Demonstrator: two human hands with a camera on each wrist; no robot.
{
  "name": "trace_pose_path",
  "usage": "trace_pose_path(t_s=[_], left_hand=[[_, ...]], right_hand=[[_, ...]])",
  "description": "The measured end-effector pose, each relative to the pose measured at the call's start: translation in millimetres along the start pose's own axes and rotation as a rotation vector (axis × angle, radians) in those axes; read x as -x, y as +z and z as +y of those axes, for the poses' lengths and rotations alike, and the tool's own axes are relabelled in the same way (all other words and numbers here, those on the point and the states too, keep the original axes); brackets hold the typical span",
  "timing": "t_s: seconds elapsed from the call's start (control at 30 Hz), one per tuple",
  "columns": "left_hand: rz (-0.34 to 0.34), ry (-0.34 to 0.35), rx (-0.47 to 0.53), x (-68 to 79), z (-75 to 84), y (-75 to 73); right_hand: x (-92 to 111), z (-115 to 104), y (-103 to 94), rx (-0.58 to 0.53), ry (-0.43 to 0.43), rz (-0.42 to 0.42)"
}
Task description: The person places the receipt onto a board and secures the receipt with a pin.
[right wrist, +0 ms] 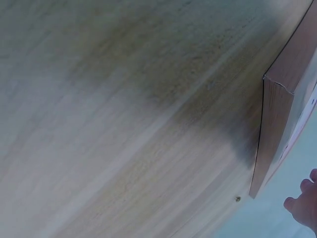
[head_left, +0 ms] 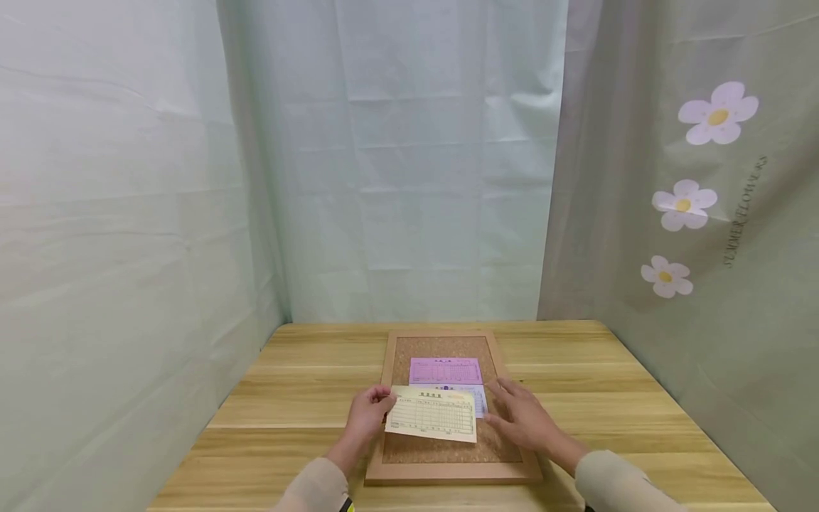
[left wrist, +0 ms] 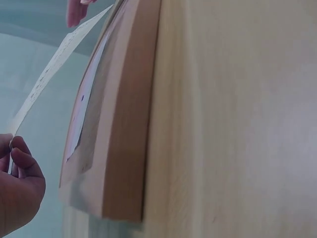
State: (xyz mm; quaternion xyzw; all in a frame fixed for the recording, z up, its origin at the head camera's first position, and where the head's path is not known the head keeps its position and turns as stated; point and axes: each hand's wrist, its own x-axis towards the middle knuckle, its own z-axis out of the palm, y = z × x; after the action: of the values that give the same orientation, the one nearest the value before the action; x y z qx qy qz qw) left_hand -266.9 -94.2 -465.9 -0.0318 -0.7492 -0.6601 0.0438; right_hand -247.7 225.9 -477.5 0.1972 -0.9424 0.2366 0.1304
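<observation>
My left hand (head_left: pixel 367 414) pinches the left edge of a cream printed form slip (head_left: pixel 432 418), thumb on top. In the left wrist view the slip (left wrist: pixel 47 74) slants up over the board, with the left hand (left wrist: pixel 20 186) at one end. My right hand (head_left: pixel 526 419) is over the board's right side with its fingers spread, beside the slips and gripping nothing. A purple form slip (head_left: pixel 446 371) lies on the framed corkboard (head_left: pixel 441 346). Just below it lies a pale bluish-white slip (head_left: pixel 481 402), partly hidden by the cream one.
The corkboard's wooden frame (head_left: pixel 453 472) stands raised above the wooden table (head_left: pixel 294 405). Pale curtains (head_left: pixel 416 178) hang behind and on both sides; the right one (head_left: pixel 736 341) carries printed flowers. A small dark spot (right wrist: pixel 238 199) marks the tabletop near the board.
</observation>
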Motion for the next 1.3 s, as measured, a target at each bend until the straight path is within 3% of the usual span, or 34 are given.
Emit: trace_pose_path(t_s=[0.33,0.53,0.8,1.03,1.3], left_hand=[[0.004,-0.053,0.071,8.6,-6.8,18.7],[-0.003,-0.024,0.038,14.2,-8.5,25.6],[0.000,-0.014,0.003,17.9,-10.9,31.2],[-0.017,-0.015,-0.028,21.0,-10.5,34.2],[-0.023,-0.011,-0.021,22.0,-11.2,34.0]], right_hand=[[6.8,-6.6,0.2,-0.052,-0.037,-0.043],[10.8,-9.6,5.5,-0.061,-0.107,-0.102],[14.0,-10.1,12.3,-0.039,-0.115,-0.150],[15.7,-9.0,15.6,0.000,-0.152,-0.133],[19.6,-7.6,17.8,0.017,-0.131,-0.173]])
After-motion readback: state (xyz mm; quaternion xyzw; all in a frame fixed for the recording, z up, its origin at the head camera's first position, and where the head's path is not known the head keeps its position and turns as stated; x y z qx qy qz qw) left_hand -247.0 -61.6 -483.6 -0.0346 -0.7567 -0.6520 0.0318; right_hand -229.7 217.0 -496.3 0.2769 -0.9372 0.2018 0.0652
